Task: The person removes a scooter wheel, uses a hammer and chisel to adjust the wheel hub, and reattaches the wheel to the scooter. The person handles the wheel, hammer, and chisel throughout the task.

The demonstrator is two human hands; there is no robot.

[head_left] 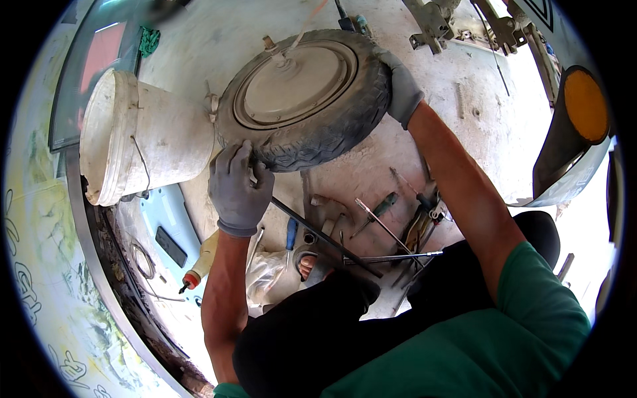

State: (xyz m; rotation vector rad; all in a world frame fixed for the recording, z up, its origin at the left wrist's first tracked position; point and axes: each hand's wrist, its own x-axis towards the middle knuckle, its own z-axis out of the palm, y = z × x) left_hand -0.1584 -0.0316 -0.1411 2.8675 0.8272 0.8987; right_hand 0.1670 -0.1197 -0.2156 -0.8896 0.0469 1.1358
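A scooter-type wheel [298, 86], with a knobbly black tyre and a dusty metal hub, is tilted in front of me. A threaded axle end [269, 44] sticks out of its far side. My right hand [402, 89], in a grey glove, grips the tyre's right edge, its fingertips partly hidden behind the rubber. At the near left edge my left hand [240, 189], also gloved, has its fingers curled against the tyre. A long dark metal bar [325, 237] runs from beside that hand toward my knees; whether the hand touches it I cannot tell.
A dirty white bucket [166, 136] lies on its side at left, close to the wheel. Beside it are a light blue panel [169, 212] with a phone [171, 246] and a red-capped bottle [192, 278]. Screwdrivers [375, 213] and wrenches lie before my knees; metal brackets [431, 30] stand far right.
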